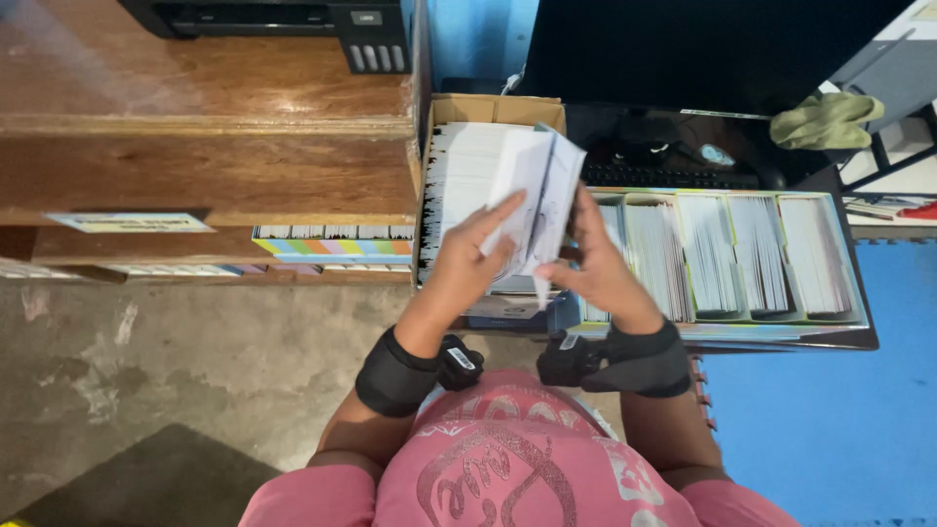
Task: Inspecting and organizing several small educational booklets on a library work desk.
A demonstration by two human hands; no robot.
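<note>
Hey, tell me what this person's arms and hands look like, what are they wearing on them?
Both hands are bare, no gloves. The left hand and right hand each have a wide black wristband strapped at the wrist, with a small black box-shaped device fixed to its inner side, bearing a small white label. The forearms are bare; short pink sleeves match the pink printed shirt.

Printer (pixel 283 24) cut by top edge; paper (pixel 535 195) print unreadable.
</note>
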